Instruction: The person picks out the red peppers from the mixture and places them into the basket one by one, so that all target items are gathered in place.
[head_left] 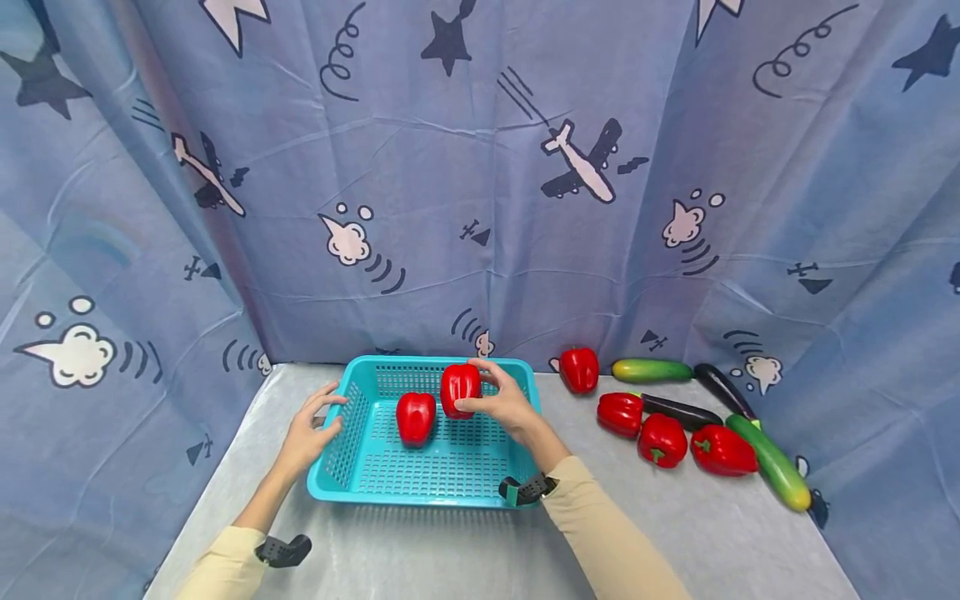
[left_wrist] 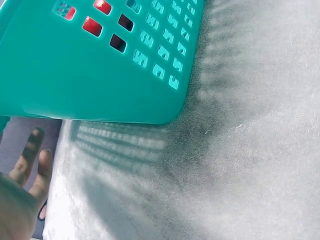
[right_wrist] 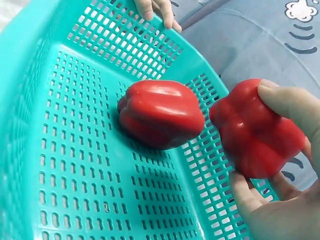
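My right hand (head_left: 511, 406) grips a red bell pepper (head_left: 460, 391) between thumb and fingers, over the right half of a turquoise plastic basket (head_left: 408, 501). In the right wrist view that same bell pepper (right_wrist: 255, 132) sits close to the basket's far wall. Another red bell pepper (head_left: 416, 418) lies on the basket floor, left of the held one. At the basket's left rim is my left hand (head_left: 306, 433), its fingers spread and loosely bent, with fingertips right at the edge. The left wrist view shows part of the left hand (left_wrist: 20, 200) beside the basket's outer wall.
Right of the basket lie several red bell peppers (head_left: 663, 440), eggplants (head_left: 682, 412) and green cucumber-like vegetables (head_left: 772, 463) on the grey table (head_left: 600, 533). A blue patterned curtain (head_left: 450, 208) hangs behind the table and along its sides.
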